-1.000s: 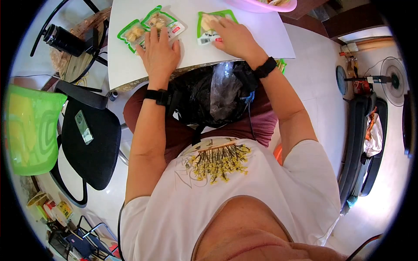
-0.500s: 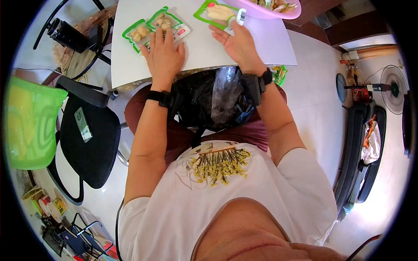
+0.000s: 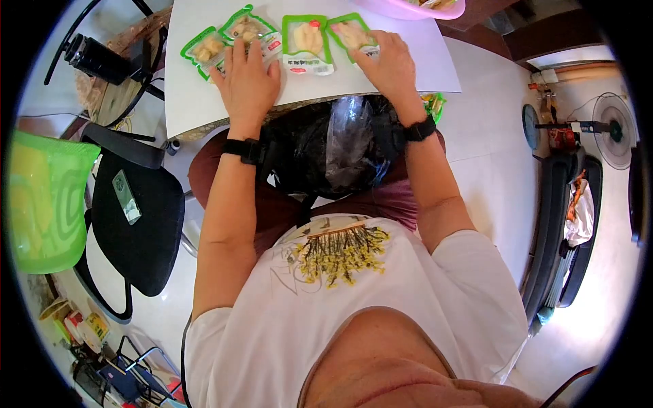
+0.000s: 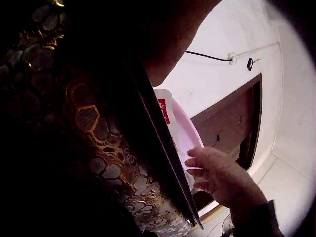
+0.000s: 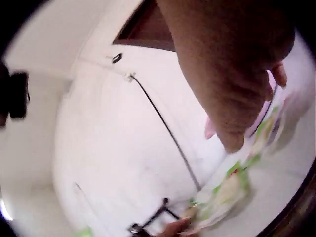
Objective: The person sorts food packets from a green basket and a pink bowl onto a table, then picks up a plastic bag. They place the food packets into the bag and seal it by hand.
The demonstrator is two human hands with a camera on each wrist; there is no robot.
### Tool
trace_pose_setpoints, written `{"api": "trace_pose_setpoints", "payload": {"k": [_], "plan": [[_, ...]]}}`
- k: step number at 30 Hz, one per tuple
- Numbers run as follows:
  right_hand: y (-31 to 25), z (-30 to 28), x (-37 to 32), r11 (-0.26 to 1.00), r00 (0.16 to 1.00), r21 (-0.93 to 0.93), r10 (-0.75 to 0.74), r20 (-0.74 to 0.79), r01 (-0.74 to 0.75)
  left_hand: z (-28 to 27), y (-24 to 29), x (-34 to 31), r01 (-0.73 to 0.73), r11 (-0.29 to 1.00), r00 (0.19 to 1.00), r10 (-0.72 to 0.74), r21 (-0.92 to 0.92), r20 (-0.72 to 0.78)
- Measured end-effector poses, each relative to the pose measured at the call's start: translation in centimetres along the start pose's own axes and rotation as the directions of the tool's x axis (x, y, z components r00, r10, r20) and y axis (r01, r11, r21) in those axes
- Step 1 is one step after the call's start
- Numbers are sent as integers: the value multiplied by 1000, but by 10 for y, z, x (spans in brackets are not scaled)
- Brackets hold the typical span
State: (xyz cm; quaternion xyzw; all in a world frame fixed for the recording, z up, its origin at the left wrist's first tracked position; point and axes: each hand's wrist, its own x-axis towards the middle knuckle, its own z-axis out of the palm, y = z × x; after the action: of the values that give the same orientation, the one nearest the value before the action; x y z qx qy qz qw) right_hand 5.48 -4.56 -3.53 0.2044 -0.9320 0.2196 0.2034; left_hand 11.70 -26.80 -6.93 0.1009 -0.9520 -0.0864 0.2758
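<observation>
Four-sided, green-edged clear food packets with pale contents lie on the white table. In the head view, my left hand [image 3: 248, 88] rests with spread fingers over the lower edges of two packets at the left, the outer packet [image 3: 207, 51] and the inner packet [image 3: 248, 30]. Right of them lies a packet with a red spot [image 3: 307, 41], apart from both hands. My right hand [image 3: 393, 68] is at the rightmost packet [image 3: 350, 37], thumb at its lower part and fingers along its right side. The right wrist view shows my right hand [image 5: 232, 74] above the packets.
A pink basin [image 3: 415, 9] with packets in it stands at the table's far right. A black plastic bag [image 3: 320, 149] lies at my lap below the table edge. To the left is a black chair seat [image 3: 136, 231] with a phone [image 3: 126, 197] on it.
My right hand turned over a packet and moved to the right. Two packets now lie side by side where one showed before. The left hand has stayed on its packets.
</observation>
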Motion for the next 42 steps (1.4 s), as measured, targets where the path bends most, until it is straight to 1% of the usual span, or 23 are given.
{"api": "trace_pose_setpoints", "payload": {"k": [1, 2, 4, 7, 10, 13, 14, 15, 16, 17, 18, 19, 20, 21, 24, 27, 30, 31, 34, 37, 39, 42], "plan": [[6, 0, 1, 962, 991, -266, -88, -102, 58, 1, 0, 0, 0, 1000, 1000, 0, 0, 1], [10, 2, 2, 960, 999, -278, -17, -39, 6, 1, -1, -1, 0, 1000, 1000, 0, 0, 3], [17, 7, 3, 947, 988, -308, 126, 86, -93, 2, -1, -1, -5, 1000, 1000, 5, 18, -10], [25, 5, 7, 970, 970, -176, 193, 145, -167, 1, -1, -1, 1, 1000, 1000, -1, 13, 4], [36, 6, 7, 971, 966, 62, 223, 131, -233, 3, -1, -1, -4, 1000, 1000, 4, 10, -6], [10, -15, 9, 947, 962, 188, 235, 138, -259, -1, -1, 0, -9, 1000, 1000, 10, 20, -20], [7, -10, 7, 974, 994, 200, 108, 9, -107, -1, 0, -1, -16, 1000, 1000, 17, 20, -20], [5, -2, 5, 981, 992, 189, -23, -121, 45, 0, 0, -1, -10, 1000, 1000, 10, 14, -7], [4, 6, 4, 967, 956, 158, -155, -249, 198, 0, 0, -1, -4, 1000, 1000, 4, 9, 3], [4, 16, 1, 952, 973, 225, -180, -142, 209, 1, 0, 0, 4, 1000, 1000, -4, 6, 10], [-8, 12, 0, 947, 987, 280, -159, -13, 156, 1, 0, 0, -3, 1000, 1000, 3, 16, 2], [-21, 5, -5, 939, 983, 329, -143, 118, 97, 3, -1, -1, -9, 1000, 1000, 9, 28, -7], [-29, 1, -6, 929, 959, 369, -135, 248, 36, 3, -2, -1, -12, 999, 1000, 13, 41, -18], [-20, 14, -7, 943, 968, 262, -235, 91, 204, 2, -2, -1, -8, 999, 1000, 9, 31, -25], [-12, 16, -1, 975, 990, 173, -142, -3, 140, 1, 0, -1, -4, 1000, 1000, 4, 6, -24], [-25, 18, -1, 994, 990, -14, -105, 98, 107, -3, 0, 0, -6, 1000, 1000, 6, 10, -12], [-36, 36, -4, 970, 947, -122, -173, 272, 212, -4, 0, 0, -5, 1000, 1000, 5, 7, -21], [-34, 45, -5, 960, 926, -140, -185, 329, 242, -4, 0, 0, -8, 1000, 1000, 8, -4, -24], [-36, 45, 11, 965, 893, -163, -118, 435, 207, -5, 0, 0, 6, 1000, 1000, -7, -19, -25], [-21, 53, 32, 965, 898, -185, -91, 431, 187, -6, 1, 1, 20, 999, 1000, -20, -25, -20], [-12, 60, 44, 956, 893, -180, -135, 430, 231, -6, 2, 0, 32, 999, 999, -32, -23, -16], [-3, 78, 61, 943, 894, -163, -205, 398, 289, -11, 2, 1, 56, 998, 995, -55, -13, 80]]}}
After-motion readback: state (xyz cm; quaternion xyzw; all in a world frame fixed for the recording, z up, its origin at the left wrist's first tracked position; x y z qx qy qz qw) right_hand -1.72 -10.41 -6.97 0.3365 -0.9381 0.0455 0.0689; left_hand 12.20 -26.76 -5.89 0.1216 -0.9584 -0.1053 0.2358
